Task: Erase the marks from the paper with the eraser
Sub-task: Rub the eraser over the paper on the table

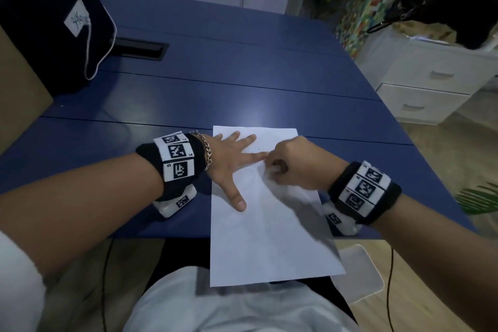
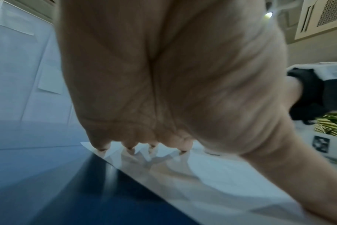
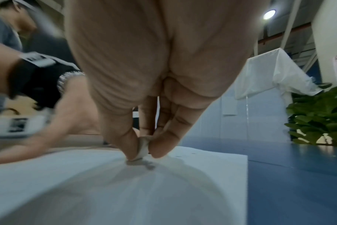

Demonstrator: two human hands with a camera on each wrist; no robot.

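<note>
The left hand (image 1: 229, 162) lies flat, palm down, fingers (image 1: 246, 140) spread and straight, thumb pointing near. The right hand (image 1: 293, 163) is curled just right of it, thumb and fingertips (image 3: 160, 146) pinched together, pointing down. Both forearms reach in from the near side.

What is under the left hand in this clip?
The left hand lies flat with fingers spread on the white paper, which rests on the blue table. Any marks beneath the palm are covered.
</note>
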